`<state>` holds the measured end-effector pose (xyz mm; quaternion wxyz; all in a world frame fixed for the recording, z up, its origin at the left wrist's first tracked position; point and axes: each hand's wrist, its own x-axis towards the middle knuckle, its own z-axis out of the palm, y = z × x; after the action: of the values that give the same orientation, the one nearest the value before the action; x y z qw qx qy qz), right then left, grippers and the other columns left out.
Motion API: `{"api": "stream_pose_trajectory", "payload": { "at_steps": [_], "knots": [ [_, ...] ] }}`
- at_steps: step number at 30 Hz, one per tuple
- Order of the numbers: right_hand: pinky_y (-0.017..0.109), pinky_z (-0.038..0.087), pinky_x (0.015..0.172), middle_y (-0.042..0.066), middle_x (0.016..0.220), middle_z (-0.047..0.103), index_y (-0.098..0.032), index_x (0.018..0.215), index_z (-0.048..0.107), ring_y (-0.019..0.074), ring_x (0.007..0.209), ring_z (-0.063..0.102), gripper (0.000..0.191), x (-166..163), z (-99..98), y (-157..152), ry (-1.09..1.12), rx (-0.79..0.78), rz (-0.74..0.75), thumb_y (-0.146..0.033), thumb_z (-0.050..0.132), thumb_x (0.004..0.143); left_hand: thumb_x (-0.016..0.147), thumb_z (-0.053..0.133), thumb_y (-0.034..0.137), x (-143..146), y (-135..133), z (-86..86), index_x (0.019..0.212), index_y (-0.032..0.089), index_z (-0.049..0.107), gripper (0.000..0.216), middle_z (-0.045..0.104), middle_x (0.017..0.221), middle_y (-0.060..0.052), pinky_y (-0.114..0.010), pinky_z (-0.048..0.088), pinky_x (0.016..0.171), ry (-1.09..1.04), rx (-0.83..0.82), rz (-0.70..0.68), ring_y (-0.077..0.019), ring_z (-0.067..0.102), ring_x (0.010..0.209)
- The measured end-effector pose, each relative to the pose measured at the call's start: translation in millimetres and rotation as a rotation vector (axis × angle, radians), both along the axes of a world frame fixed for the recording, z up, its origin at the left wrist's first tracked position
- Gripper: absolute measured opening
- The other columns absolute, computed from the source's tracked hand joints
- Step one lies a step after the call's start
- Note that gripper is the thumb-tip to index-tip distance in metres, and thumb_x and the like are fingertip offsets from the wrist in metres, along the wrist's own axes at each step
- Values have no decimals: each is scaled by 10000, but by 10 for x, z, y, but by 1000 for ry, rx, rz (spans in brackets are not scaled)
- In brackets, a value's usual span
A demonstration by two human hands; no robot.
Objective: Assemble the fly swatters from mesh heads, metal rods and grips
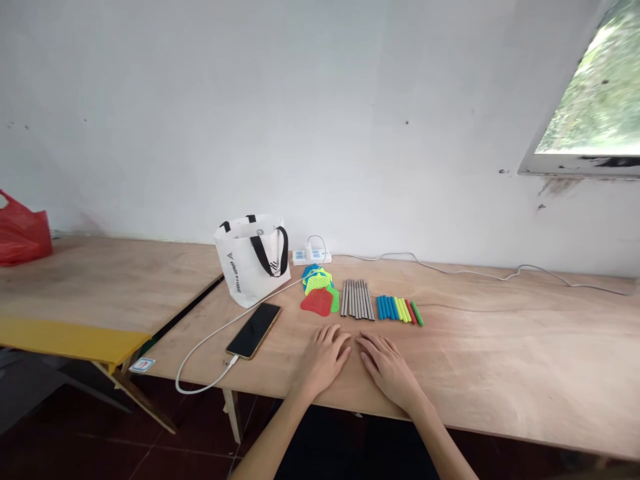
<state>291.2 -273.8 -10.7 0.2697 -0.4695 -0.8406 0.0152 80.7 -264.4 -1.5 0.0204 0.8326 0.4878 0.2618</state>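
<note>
My left hand (324, 357) lies flat on the wooden table near its front edge, fingers stretched forward and holding nothing. Beside it, a small gap away, my right hand (385, 365) rests palm down in the same way. Just beyond my fingers is a row of grey metal tubes (357, 299), laid side by side. To their right lie several short coloured sticks (399, 309) in blue, yellow, red and green. On the left of the tubes sits an overlapping pile of perforated plastic fly-swatter heads (317, 301), red, green, yellow and blue.
A smartphone (254, 330) lies at the left, its white charging cable (186, 363) looping past the table edge to a power strip (312, 257) by the wall. Behind the phone stands a white bag (250, 267) with black handles. A second table (100, 280) holds a red plastic bag (23, 233).
</note>
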Motion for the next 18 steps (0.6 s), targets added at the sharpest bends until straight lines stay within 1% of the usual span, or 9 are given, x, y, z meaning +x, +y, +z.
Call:
{"api": "stream_pose_trajectory", "payload": {
  "at_steps": [9,18],
  "knots": [
    [461,436,1126,51,1403,615,-286,1365,564,217,1292,573,367,28,-97,44,-17,22,3,-305,400,1038,1022,506,335,18,-51,62,1276,264,615,285,572,1369,-81,-484,436,1078,0,-16,16,-281,526,1265],
    [465,440,1130,49,1423,603,-278,1366,573,219,1302,566,375,43,-130,50,-38,16,-7,-313,403,1033,1017,517,322,30,-63,100,1279,264,613,285,574,1365,-80,-475,435,1076,-1,-19,16,-282,527,1259]
  ]
}}
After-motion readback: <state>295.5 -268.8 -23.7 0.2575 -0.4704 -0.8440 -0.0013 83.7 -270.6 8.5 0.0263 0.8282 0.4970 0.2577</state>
